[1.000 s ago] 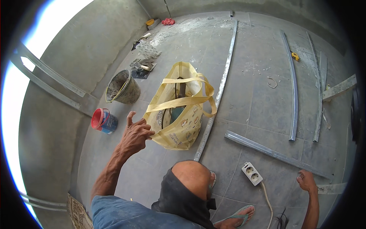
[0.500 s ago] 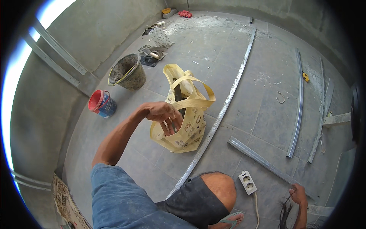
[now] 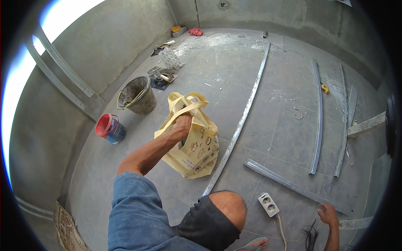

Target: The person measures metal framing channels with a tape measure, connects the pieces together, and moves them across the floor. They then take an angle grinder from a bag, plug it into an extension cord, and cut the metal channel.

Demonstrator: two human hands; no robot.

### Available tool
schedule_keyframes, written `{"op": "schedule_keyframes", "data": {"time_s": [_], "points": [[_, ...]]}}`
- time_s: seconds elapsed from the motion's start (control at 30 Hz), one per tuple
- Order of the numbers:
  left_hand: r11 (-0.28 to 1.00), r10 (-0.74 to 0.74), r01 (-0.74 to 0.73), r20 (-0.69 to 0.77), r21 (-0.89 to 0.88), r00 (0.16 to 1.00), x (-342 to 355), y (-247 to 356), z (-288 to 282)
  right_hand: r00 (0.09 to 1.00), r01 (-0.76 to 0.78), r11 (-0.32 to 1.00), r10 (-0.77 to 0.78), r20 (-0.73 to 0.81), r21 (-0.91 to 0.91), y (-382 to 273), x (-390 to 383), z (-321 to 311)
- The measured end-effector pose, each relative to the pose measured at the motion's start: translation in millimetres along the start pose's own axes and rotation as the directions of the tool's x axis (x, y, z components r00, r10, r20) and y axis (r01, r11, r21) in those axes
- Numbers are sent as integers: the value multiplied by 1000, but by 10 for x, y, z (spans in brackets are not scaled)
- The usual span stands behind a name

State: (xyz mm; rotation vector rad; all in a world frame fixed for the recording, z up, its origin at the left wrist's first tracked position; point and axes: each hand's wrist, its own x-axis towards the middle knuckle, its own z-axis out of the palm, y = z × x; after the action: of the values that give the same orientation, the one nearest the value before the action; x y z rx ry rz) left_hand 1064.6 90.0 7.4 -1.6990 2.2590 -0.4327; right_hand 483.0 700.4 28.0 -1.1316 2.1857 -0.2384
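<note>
My left hand (image 3: 183, 125) reaches down through the top of a yellow cloth tote bag (image 3: 199, 152) with small printed pictures. The bag's side and handles hide its fingers, so what they touch inside does not show. The bag stands upright on the tiled floor, its handle loops above my wrist. At the lower right my right hand (image 3: 328, 213) has its fingers curled, beside the near end of a short metal channel (image 3: 284, 179). Whether it grips the channel or something small is not visible. Dark, hair-like strands (image 3: 312, 238) lie near that hand.
A mortar-stained bucket (image 3: 144, 100) and a red-and-blue pail (image 3: 116, 133) stand left of the bag. Right of it runs a long metal strip (image 3: 240, 129). A white socket block (image 3: 269, 204) with its cord lies near my knee. Farther right are another channel (image 3: 319, 125) and a yellow tape measure (image 3: 325, 88).
My left hand has gone deeper into the bag, and its fingers have passed out of sight. The bag's handles have shifted around my wrist. The right hand stays by the channel.
</note>
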Motion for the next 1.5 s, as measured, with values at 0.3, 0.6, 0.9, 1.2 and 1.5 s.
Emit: {"op": "schedule_keyframes", "data": {"time_s": [0.3, 0.6, 0.9, 1.2, 1.5], "points": [[673, 158, 347, 586, -653, 795, 412, -285, 101, 997, 68, 996, -66, 34, -64, -16, 64, -21], [681, 168, 287, 525, -674, 834, 233, 68, 138, 994, -16, 994, 28, 109, -104, 93, -107, 34], [589, 200, 282, 475, -757, 857, 67, -46, 74, 995, -32, 996, 39, 88, -79, -62, -95, 3], [248, 343, 250, 326, -936, 881, -242, -404, 63, 997, 72, 996, -70, 24, -48, -193, 110, -53], [117, 150, 9, 26, -993, 988, -1211, -605, -538, 977, 202, 979, -202, 62, 15, -789, 462, -208]]}}
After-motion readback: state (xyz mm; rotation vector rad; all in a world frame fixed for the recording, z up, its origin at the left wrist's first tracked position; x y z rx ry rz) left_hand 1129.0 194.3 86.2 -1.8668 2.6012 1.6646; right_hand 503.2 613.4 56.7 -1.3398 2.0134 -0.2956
